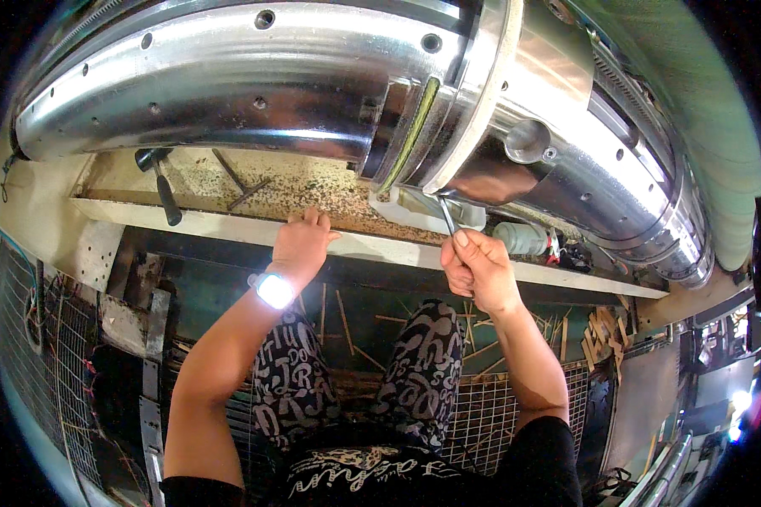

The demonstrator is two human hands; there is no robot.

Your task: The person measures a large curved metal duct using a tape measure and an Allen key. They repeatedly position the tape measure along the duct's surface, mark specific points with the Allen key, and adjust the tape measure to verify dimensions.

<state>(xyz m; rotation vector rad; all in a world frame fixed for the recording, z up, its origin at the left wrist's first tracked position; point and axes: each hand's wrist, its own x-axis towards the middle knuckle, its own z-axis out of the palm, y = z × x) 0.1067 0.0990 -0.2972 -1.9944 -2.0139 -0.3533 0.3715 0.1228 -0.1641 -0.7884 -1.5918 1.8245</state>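
Note:
My right hand (480, 266) is closed around a thin metal rod-like tool (448, 215). Its upper end meets the underside of a large shiny metal cylinder (287, 80), just below a pale band (482, 110) wrapped around it. The tool's exact kind is hidden by my grip. On the front rim of a long cream trough (228, 221), my left hand (303, 245) sits with its fingers curled over the edge and the thumb pointing right. A bright watch (275, 291) is on the left wrist.
A black-handled hammer-like tool (167, 194) and a T-shaped metal key (241, 184) lie in the stained trough. Behind my right hand are a translucent white container (397, 211) and a pale bottle (520, 238) on its side. Wooden sticks (604, 338) lie below right, near wire mesh (490, 406).

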